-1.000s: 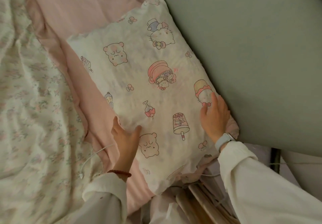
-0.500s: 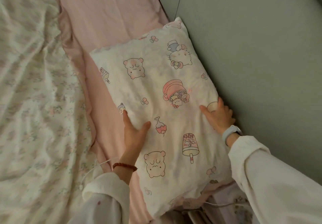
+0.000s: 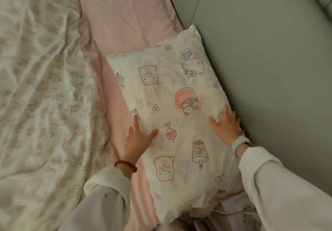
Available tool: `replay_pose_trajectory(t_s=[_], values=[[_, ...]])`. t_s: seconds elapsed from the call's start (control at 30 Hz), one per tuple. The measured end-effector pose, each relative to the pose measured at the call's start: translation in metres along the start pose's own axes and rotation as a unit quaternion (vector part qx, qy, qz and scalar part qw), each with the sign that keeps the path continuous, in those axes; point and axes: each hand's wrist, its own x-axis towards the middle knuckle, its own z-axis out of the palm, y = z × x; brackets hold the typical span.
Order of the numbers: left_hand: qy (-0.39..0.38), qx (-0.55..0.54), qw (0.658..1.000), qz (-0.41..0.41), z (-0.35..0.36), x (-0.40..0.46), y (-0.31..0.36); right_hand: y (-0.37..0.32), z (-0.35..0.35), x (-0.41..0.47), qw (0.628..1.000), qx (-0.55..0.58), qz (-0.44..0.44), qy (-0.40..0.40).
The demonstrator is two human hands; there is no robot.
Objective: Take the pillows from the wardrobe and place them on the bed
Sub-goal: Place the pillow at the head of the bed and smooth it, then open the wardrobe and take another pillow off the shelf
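Note:
A white pillow (image 3: 172, 115) printed with pink cartoon bears and cats lies flat on the bed's pink sheet (image 3: 125, 20), its right edge against the grey-green headboard (image 3: 260, 60). My left hand (image 3: 137, 139) rests on the pillow's left edge with fingers spread and straight. My right hand (image 3: 227, 125) lies flat on the pillow's right edge, next to the headboard, fingers straight. No wardrobe is in view.
A crumpled floral duvet (image 3: 39, 96) covers the left half of the bed. White cables (image 3: 231, 212) and clutter show past the pillow's near corner at the bottom right.
The view has shifted so the pillow sits lower and further right in the frame. Both hands have slid a little up the pillow's two edges and stay flat on it.

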Motion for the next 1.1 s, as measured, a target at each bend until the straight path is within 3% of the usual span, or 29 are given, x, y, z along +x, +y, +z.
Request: replay_pose_trajectory(t_s=[0.1, 0.17, 0.3, 0.4, 0.67, 0.77, 0.93, 1.1], values=[[0.063, 0.002, 0.997, 0.045, -0.016, -0.03, -0.008, -0.029, 0.013, -0.044, 0.995, 0.035, -0.075, 0.056], [0.085, -0.038, 0.993, 0.075, -0.033, -0.057, -0.02, -0.055, 0.03, -0.084, 0.986, 0.084, -0.132, 0.048], [0.149, -0.08, 0.981, 0.1, -0.091, -0.114, -0.077, -0.116, 0.069, -0.184, 0.965, 0.149, -0.208, -0.063], [0.215, -0.1, 0.967, 0.089, -0.151, -0.164, -0.15, -0.16, 0.105, -0.26, 0.945, 0.131, -0.271, -0.13], [0.345, -0.134, 0.928, -0.034, -0.311, -0.322, -0.42, -0.26, 0.265, -0.498, 0.88, 0.055, -0.402, -0.245], [0.401, -0.17, 0.895, -0.095, -0.356, -0.376, -0.506, -0.29, 0.326, -0.588, 0.843, 0.017, -0.442, -0.306], [0.477, -0.242, 0.826, -0.182, -0.386, -0.446, -0.607, -0.333, 0.407, -0.704, 0.771, -0.045, -0.507, -0.382], [0.505, -0.291, 0.785, -0.212, -0.416, -0.473, -0.688, -0.37, 0.482, -0.786, 0.728, -0.086, -0.543, -0.409]])
